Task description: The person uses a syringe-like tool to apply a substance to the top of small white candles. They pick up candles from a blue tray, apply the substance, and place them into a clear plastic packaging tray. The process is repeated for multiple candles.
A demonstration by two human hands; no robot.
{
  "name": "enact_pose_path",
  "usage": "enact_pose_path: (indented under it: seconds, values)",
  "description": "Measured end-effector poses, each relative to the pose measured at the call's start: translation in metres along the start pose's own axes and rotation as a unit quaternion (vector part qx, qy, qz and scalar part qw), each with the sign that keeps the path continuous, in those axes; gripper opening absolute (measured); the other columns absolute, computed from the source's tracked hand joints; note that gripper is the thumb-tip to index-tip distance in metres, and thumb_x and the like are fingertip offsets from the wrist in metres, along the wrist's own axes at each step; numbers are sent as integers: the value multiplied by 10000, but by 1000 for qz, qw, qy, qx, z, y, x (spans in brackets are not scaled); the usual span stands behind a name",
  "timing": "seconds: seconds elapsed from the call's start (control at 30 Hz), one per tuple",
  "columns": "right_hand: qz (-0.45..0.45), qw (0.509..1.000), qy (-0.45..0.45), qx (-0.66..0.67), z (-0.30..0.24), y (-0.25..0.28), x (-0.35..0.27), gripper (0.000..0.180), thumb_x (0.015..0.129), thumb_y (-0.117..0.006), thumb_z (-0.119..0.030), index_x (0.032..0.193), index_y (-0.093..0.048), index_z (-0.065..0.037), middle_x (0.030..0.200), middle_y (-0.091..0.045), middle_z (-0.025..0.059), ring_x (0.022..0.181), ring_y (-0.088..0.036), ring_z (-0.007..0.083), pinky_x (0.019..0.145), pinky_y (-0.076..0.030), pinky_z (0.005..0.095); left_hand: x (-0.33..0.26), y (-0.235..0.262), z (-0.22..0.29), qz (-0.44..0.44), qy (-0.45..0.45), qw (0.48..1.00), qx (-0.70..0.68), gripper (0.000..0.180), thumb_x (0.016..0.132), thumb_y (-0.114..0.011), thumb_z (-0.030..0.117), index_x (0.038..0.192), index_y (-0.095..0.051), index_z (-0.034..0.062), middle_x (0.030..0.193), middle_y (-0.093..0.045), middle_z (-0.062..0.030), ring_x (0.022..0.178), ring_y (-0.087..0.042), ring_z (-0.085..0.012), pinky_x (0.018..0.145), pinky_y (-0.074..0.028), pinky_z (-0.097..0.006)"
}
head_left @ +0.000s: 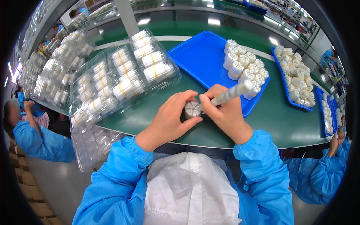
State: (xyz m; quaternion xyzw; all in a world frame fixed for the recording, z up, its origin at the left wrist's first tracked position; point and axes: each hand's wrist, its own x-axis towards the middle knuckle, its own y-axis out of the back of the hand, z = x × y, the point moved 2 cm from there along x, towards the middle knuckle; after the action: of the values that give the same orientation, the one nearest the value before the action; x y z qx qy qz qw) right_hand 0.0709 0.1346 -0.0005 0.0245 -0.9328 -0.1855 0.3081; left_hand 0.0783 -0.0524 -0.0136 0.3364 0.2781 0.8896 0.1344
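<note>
Evidently, the left fingers [187,94] ringed a pale cylinder [193,109], the right fingers [218,90] a pen-like tool [231,93]; any slip risked jabbing skin.

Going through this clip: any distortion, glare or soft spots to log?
Head view: fisheye curves the green table's near edge, dark rim around; head view: white reflections glare beyond the blue tray; head view: left hand and right hand look fairly sharp.
</note>
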Motion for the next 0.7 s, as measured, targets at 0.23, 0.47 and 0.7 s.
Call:
enact_pose_path:
  seconds: [0.23, 0.47, 0.7]
  values:
    - [73, 995, 61, -11, -7, 39, -10, 110, 880, -710, -26, 785, -656, -17, 717, -636, 60, 634, -599, 177, 563, -448, 321, 3, 34, -20, 65, 31, 984, 163, 607, 803, -795, 74, 1345, -523, 47, 1114, -666, -141, 1034, -645, -339, 885, -524, -415]
    - [272, 959, -83, -7, 29, 130, -35, 163, 963, -651, -65, 813, -657, -2, 740, -633, 9, 637, -546, 65, 539, -420, 258, 31, -3, 51, 92, -94, 939, 319, 521, 785, -805, 90, 1254, -586, 30, 1175, -618, -163, 1087, -582, -369, 923, -480, -457]
    - [278, 958, -51, -52, 33, 130, -32, 212, 983, -660, -154, 817, -664, -20, 688, -602, 4, 589, -523, 49, 507, -391, 229, 110, -112, 57, 15, -96, 989, 115, 452, 825, -802, 199, 1155, -573, -11, 1058, -617, -203, 964, -629, -390, 802, -534, -449]
